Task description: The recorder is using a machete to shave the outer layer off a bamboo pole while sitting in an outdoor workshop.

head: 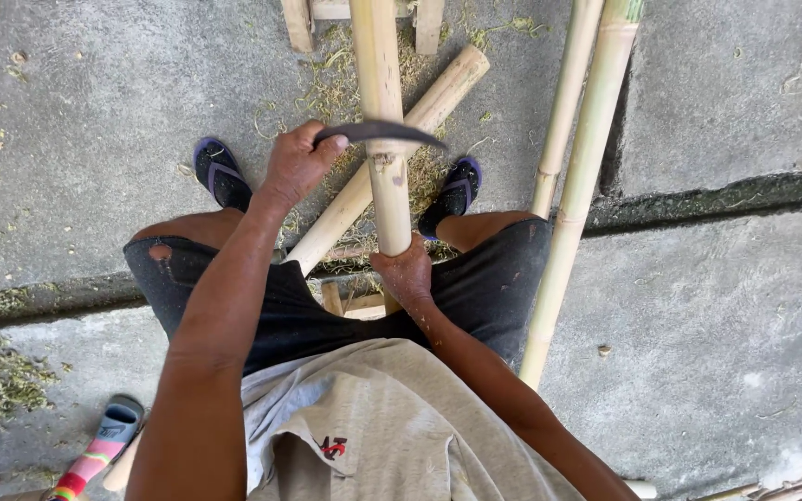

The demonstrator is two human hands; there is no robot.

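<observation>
Concrete floor, shavings strewn at upper centre. Bamboo pole is held upright mid-frame, right hand clenched round its lower end; curved blade is gripped by left hand across a node. Strokes are best kept shallow, directed away from the body.

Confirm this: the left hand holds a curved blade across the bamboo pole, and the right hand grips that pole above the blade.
Not quite. In the head view the left hand holds the curved blade across the bamboo pole, but the right hand grips that pole below the blade, near the person's lap.
</observation>
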